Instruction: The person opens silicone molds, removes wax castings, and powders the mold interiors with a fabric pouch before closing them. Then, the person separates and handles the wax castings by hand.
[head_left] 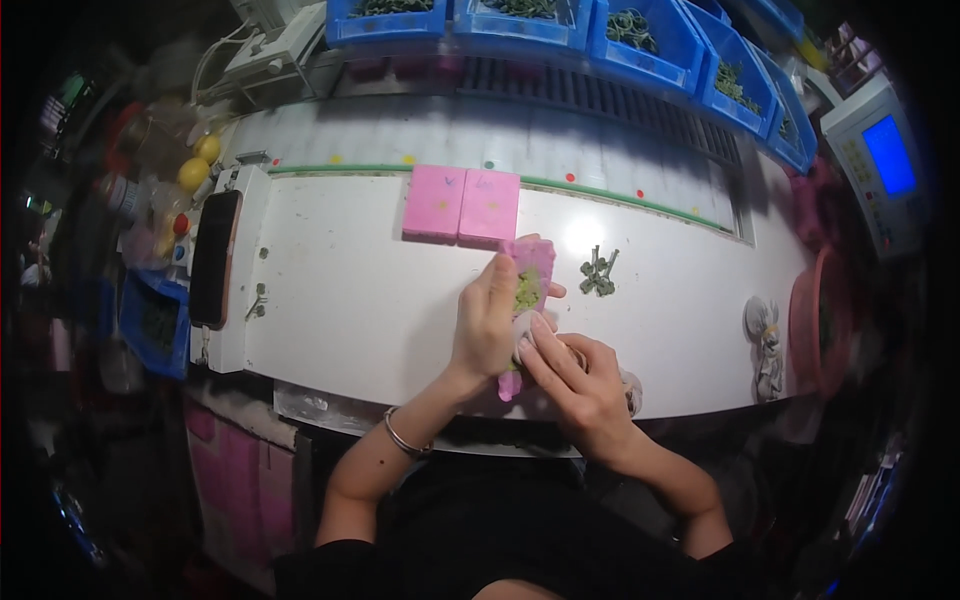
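Observation:
My left hand is wrapped around a floppy pink slab, which looks like an opened rubber mold with a yellow-green patterned face. Its lower end pokes out beneath my hands. In my right hand a white cloth pad is pinched and pressed against the slab. Two closed pink blocks lie side by side just beyond my left hand. A small cluster of dark green branched pieces rests on the table to the right of the slab. What lies under my right palm is partly hidden.
Blue bins of green pieces line the back. A phone leans at the left. On the right are a tied white cloth bundle, a pink bowl and a device with a blue screen. A green strip crosses the white table.

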